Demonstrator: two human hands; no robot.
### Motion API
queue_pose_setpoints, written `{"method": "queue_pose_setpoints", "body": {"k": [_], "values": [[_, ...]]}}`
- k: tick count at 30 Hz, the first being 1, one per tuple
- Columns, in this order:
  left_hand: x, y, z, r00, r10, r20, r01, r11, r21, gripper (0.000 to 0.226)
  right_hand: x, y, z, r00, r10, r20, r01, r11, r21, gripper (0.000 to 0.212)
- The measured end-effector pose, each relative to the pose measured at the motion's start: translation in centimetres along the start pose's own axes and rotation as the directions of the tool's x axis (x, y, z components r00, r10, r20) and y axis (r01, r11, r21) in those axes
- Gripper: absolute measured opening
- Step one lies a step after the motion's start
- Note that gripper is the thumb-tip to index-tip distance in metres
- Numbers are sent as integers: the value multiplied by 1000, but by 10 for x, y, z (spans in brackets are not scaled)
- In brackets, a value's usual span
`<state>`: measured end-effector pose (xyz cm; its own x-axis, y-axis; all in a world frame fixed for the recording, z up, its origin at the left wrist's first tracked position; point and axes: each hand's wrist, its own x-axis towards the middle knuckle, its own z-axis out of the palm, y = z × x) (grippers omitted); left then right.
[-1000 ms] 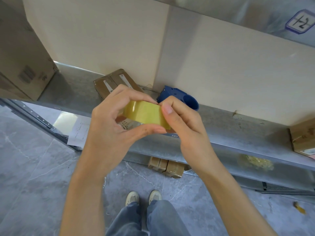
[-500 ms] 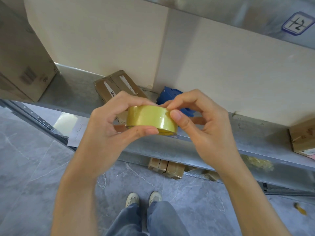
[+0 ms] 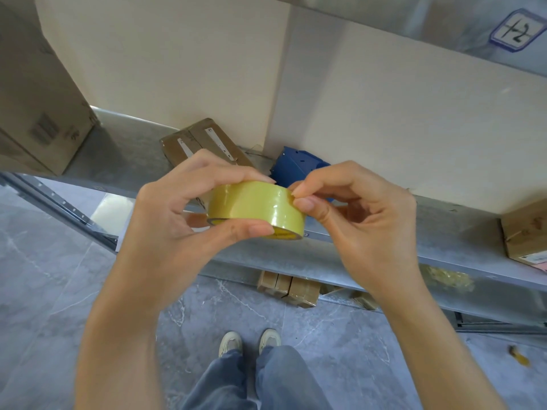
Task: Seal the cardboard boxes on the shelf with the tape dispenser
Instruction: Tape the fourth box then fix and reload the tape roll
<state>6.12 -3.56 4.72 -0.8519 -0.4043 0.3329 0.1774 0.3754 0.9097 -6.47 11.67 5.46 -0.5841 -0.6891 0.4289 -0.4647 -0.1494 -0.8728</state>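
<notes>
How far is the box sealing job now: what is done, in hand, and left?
Done: nothing I can confirm as sealed. In hand: the left hand grips the tape roll while the right hand pinches at its edge, probably seeking the tape's end. Left: load the blue tape dispenser lying on the shelf, then tape the flat box beside it and the box at right.

The blue tape dispenser [image 3: 297, 168] sat half hidden behind the tape roll [image 3: 254, 205] and the right hand [image 3: 365, 216]; the cardboard box [image 3: 525, 236] at far right ran off the edge.
</notes>
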Motion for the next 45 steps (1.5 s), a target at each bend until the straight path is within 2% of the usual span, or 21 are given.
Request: {"method": "queue_pose_setpoints", "body": {"k": [5,8,13,25,39,45], "values": [[0,2,4,999,12,-36,-11,999,35,33,4,1,-4,1000,-17,26,19,998,-64,17],[1,2,6,998,15,-55,-15,1000,12,33,6,2,-3,999,-34,12,35,998,-44,16],[3,-1,6,999,-1,-45,-1,998,-57,34,4,2,1,997,-22,-76,24,1000,16,11],[4,-2,-1,999,-33,-17,30,991,-127,33,6,0,4,995,-49,-84,46,998,-47,10],[7,-4,-4,999,-32,8,33,993,-112,33,5,-2,4,992,-54,-116,44,995,-90,16],[6,-5,-3,999,-34,-4,34,991,-130,31,5,-6,4,993,-69,-94,55,988,-142,13]]}}
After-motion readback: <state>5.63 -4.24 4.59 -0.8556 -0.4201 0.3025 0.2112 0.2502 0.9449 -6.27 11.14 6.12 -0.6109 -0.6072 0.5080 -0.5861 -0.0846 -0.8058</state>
